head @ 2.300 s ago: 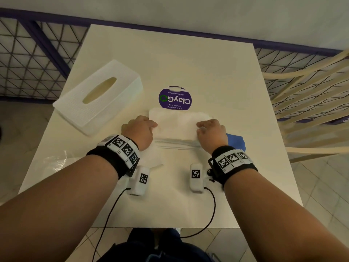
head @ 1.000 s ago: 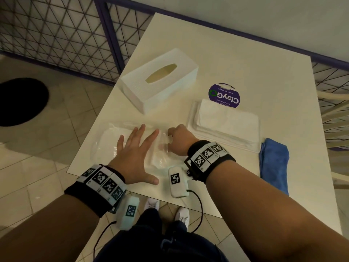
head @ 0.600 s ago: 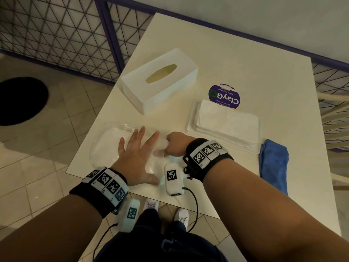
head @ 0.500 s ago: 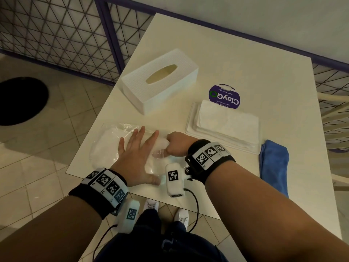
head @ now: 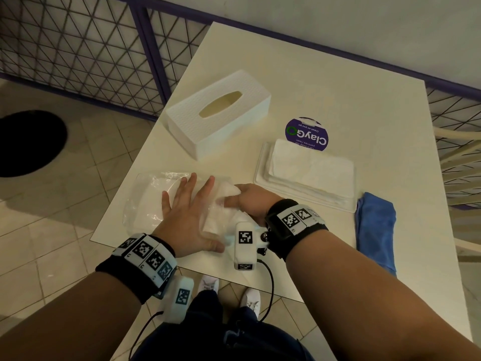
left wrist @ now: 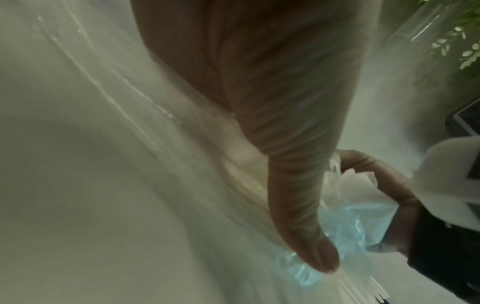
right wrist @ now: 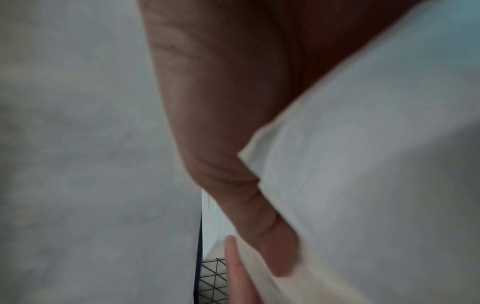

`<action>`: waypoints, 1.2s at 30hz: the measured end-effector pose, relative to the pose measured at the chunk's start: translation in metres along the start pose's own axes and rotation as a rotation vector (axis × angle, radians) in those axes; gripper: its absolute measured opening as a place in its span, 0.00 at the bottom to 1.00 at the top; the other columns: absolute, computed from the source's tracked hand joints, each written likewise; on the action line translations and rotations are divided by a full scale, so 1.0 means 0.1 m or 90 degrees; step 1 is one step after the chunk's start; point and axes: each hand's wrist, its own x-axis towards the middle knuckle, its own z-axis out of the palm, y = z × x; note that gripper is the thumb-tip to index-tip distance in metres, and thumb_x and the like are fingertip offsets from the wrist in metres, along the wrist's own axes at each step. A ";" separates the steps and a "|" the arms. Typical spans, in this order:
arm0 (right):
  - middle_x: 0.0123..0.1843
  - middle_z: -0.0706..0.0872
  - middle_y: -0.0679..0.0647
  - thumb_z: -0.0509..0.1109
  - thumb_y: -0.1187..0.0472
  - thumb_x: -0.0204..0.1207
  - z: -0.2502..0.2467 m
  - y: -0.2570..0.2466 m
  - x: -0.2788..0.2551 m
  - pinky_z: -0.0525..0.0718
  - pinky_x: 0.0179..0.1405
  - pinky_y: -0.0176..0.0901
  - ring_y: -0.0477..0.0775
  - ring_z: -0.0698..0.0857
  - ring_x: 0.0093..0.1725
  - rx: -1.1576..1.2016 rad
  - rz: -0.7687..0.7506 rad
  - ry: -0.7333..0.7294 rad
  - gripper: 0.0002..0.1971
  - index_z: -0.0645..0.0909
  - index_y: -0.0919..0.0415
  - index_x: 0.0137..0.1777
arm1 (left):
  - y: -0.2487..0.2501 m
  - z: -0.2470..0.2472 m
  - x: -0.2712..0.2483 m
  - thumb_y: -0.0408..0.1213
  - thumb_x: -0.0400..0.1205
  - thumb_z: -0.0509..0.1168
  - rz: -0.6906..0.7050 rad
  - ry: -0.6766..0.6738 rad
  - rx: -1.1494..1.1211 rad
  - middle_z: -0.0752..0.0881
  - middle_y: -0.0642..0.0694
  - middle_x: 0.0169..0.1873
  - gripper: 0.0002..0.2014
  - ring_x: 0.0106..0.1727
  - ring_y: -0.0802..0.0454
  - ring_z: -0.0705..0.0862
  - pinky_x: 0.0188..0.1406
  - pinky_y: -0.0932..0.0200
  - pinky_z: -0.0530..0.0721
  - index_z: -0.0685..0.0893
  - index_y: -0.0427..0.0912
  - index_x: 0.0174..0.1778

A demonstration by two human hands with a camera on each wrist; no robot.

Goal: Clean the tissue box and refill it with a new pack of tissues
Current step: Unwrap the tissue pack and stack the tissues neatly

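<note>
1. Tissue box (head: pixel 218 114): on bench (head: pixel 338 82), slot up.
2. Tissue pack (head: pixel 145 201), clear wrap, just in front of box.
3. L hand (head: pixel 190 217) flat, fingers spread, pressing pack.
4. R hand (head: pixel 253 203) pinching tissues at pack's end.

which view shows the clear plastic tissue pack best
The head view: it shows the whole clear plastic tissue pack at the table's near left edge, the left hand flat on it and the right hand gripping its end. The left wrist view catches only blurred film; the right wrist view shows only blurred white tissue against the thumb.
</note>
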 end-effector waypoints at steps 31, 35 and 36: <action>0.44 0.87 0.54 0.76 0.65 0.70 -0.76 0.11 -0.53 0.84 0.33 0.42 0.52 0.85 0.38 -0.016 -0.003 0.265 0.14 0.83 0.59 0.55 | -0.07 -0.02 0.10 0.72 0.61 0.69 -0.048 -0.086 0.205 0.24 0.45 0.79 0.68 0.82 0.47 0.31 0.73 0.30 0.28 0.17 0.59 0.73; 0.48 0.88 0.56 0.75 0.66 0.69 -0.92 0.27 -0.70 0.85 0.34 0.43 0.52 0.86 0.38 -0.076 -0.014 0.298 0.17 0.81 0.56 0.57 | -0.14 -0.13 0.20 0.71 0.60 0.70 -0.108 -0.108 0.206 0.28 0.45 0.81 0.67 0.83 0.47 0.32 0.73 0.29 0.28 0.24 0.59 0.78; 0.48 0.88 0.57 0.75 0.66 0.69 -0.97 0.33 -0.75 0.81 0.31 0.40 0.51 0.84 0.36 -0.087 -0.015 0.314 0.18 0.81 0.55 0.59 | -0.16 -0.17 0.22 0.72 0.59 0.70 -0.125 -0.112 0.213 0.29 0.45 0.81 0.67 0.83 0.47 0.33 0.73 0.29 0.28 0.25 0.58 0.78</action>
